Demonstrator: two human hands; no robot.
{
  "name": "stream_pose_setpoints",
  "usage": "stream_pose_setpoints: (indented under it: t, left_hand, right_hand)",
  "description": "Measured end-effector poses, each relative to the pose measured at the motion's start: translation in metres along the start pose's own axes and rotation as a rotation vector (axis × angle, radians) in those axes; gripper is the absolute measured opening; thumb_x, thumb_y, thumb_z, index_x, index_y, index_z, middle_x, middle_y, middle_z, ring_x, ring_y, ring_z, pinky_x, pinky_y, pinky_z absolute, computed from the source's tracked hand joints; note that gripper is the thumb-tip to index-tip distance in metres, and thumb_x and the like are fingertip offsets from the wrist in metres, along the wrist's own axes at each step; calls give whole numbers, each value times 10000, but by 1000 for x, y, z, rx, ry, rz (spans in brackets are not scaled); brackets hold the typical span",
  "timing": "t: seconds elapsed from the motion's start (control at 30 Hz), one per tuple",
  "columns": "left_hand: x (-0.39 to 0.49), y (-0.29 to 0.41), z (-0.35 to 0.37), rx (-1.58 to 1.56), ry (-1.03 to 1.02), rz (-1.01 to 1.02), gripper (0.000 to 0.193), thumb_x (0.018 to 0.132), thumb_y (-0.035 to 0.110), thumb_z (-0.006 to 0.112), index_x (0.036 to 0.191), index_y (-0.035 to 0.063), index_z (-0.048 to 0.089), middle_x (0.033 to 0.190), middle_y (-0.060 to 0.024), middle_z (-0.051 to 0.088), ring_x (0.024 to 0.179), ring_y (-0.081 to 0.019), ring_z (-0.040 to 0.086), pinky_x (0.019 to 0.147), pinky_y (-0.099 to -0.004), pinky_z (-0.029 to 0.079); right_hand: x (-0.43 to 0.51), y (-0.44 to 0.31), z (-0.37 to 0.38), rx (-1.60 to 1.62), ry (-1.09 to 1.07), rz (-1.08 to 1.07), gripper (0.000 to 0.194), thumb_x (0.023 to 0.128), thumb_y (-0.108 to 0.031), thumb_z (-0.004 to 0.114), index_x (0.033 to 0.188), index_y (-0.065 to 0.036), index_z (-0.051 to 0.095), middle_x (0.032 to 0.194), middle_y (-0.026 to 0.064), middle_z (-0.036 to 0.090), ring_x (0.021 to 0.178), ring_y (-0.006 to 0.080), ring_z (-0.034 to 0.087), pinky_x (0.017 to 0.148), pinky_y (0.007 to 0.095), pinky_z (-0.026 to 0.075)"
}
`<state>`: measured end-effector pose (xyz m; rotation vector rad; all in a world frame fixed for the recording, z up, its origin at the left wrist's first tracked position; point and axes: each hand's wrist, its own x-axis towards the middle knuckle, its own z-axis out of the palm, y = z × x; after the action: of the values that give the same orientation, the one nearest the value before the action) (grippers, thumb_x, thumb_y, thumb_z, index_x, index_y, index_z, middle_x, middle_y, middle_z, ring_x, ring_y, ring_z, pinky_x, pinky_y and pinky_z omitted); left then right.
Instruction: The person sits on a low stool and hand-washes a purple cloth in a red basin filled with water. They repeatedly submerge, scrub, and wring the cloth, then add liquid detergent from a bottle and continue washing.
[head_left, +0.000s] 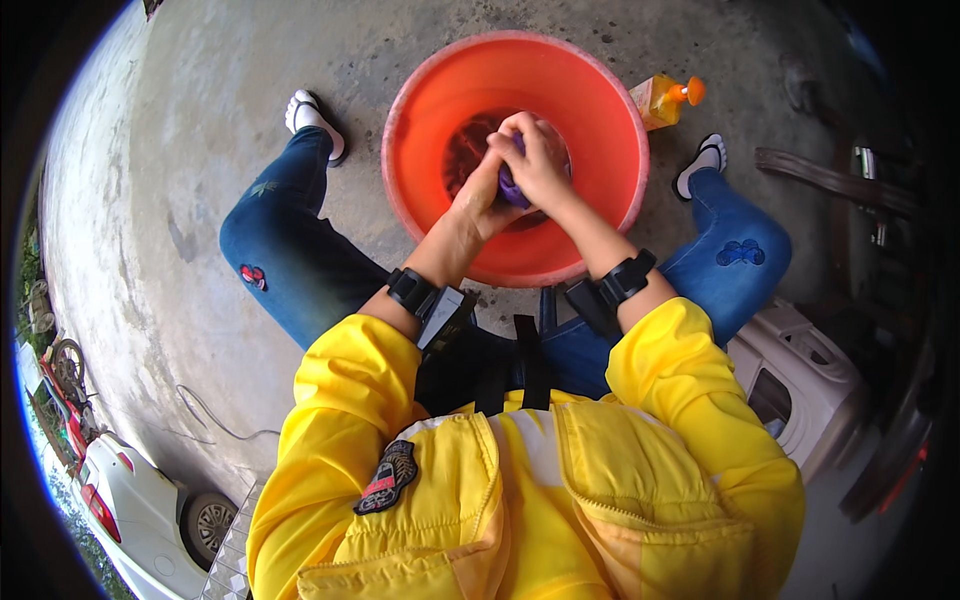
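Observation:
A purple cloth (514, 189) is bunched between my two hands, over the inside of a large red plastic bucket (420, 112). My left hand (480, 193) grips it from the left, with the fingers mostly hidden. From the right, my right hand (534, 154) wraps over the cloth, and its thumb meets my left hand. Dark, wet-looking contents (469, 154) lie at the bucket's bottom, partly covered by my hands; what they are I cannot tell.
A pump bottle of yellow liquid (661, 101) stands on the concrete floor (225, 112) right of the bucket. A plastic stool (795, 382) sits by my right side. A thin cable (217, 420) lies at left. Farther off are a white car (142, 517) and a red motorcycle (71, 405).

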<state>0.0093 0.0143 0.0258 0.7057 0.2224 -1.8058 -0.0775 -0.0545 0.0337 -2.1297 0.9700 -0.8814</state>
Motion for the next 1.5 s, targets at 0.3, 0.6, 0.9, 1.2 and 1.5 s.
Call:
stream_pose_setpoints:
  t: [0.3,0.6,0.9,1.2,1.5]
  left_hand:
    - [-5,24,-5,76,75,88,328,890,168,605,1153,9,488,944,-131,606,815,-205,634,569,-234,544]
    - [3,6,1,58,282,240,259,925,308,468,798,92,532,701,-47,554,602,-169,532,508,-325,439]
    - [2,-7,7,392,402,256,246,931,252,475,815,44,539,702,-83,581,537,-189,533,479,-310,441]
    - [8,21,-22,-7,21,77,176,932,235,530,980,66,547,918,-109,622,736,-225,641,552,-294,547]
    - [8,-6,-8,208,127,74,272,980,280,339,942,114,551,847,-35,611,712,-190,597,634,-298,512]
  right_hand:
    - [26,31,-46,626,-327,596,160,857,-27,586,1015,-37,561,902,33,612,802,127,600,708,282,481]
    - [0,-39,-9,-110,-125,4,399,904,-311,537,627,-27,573,587,201,579,532,362,599,494,447,474]
    - [-10,10,9,-55,17,202,343,816,-341,633,653,-47,567,691,213,584,620,365,579,588,439,464]
    - [5,-8,-21,395,-115,543,122,893,-120,529,978,-36,552,889,146,606,824,255,614,750,375,505]
    - [-5,-27,-7,-150,-64,105,252,889,-244,541,756,-35,588,685,202,616,653,383,622,593,471,493]
